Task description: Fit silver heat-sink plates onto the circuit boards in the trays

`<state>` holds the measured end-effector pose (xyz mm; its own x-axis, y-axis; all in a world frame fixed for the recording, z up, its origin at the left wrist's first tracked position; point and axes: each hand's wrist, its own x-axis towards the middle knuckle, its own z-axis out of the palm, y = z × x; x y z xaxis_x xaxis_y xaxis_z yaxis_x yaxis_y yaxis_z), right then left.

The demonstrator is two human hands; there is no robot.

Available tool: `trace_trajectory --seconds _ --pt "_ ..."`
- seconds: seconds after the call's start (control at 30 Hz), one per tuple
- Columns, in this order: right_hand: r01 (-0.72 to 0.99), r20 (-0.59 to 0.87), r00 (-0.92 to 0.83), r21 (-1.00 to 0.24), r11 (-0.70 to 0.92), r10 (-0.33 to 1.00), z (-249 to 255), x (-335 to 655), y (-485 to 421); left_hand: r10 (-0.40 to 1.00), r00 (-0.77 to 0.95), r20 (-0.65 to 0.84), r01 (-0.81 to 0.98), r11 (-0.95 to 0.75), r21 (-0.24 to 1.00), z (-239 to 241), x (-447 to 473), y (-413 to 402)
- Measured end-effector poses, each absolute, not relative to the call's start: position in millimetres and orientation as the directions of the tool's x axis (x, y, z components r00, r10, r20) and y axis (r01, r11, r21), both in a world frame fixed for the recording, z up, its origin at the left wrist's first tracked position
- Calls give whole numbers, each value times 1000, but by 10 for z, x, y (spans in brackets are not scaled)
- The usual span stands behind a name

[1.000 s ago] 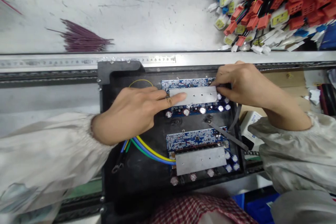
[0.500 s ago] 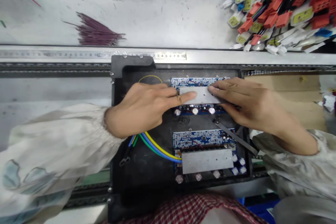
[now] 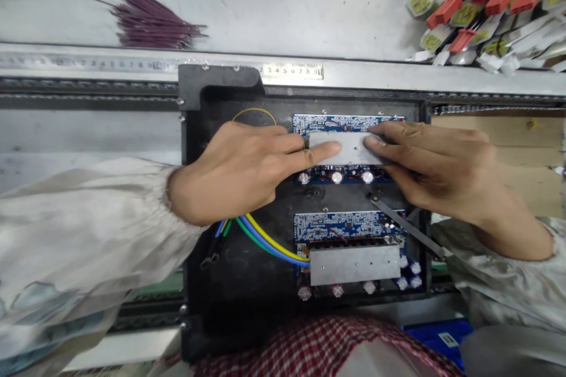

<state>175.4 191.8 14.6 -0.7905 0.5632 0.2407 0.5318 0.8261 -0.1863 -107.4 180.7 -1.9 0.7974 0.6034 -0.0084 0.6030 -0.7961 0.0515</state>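
Observation:
A flat aluminium heat sink (image 3: 349, 156) lies over the upper blue circuit board (image 3: 321, 123) inside a black tray (image 3: 247, 300). My left hand (image 3: 243, 171) grips its left end, index finger stretched along the top face and other fingers curled, partly hidden. At the right end, my right hand (image 3: 442, 168) is closed on the same heat sink, fingertips on top and thumb at the near edge. Nearer me, a second circuit board (image 3: 327, 225) carries a matching heat sink (image 3: 354, 266). Yellow, blue and green wires (image 3: 269, 244) run left from it.
A dark flat strip (image 3: 411, 227) slants across the tray's right part. Behind the tray runs a metal rail with a ruler (image 3: 292, 72). A bundle of purple wires (image 3: 150, 15) lies at the back left, and piled connectors (image 3: 481, 6) at the back right. Cardboard (image 3: 495, 159) lies right.
The view has shifted slightly, so the tray and boards appear a little higher and further right. Both hands stay on the upper heat sink, with little visible change in grip.

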Motion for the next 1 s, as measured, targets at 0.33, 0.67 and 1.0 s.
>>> trace_trajectory --seconds 0.33,0.67,1.0 --pt "547 159 -792 -242 801 589 194 1670 1961 602 799 -6 599 -795 95 -68 -1064 1815" --pt "496 201 -809 -271 825 552 168 1707 2015 591 805 -45 593 -802 76 -26 -1070 1809" --pt "549 249 -770 -208 809 587 122 1660 1911 612 791 7 610 -789 71 -62 -1084 1799"
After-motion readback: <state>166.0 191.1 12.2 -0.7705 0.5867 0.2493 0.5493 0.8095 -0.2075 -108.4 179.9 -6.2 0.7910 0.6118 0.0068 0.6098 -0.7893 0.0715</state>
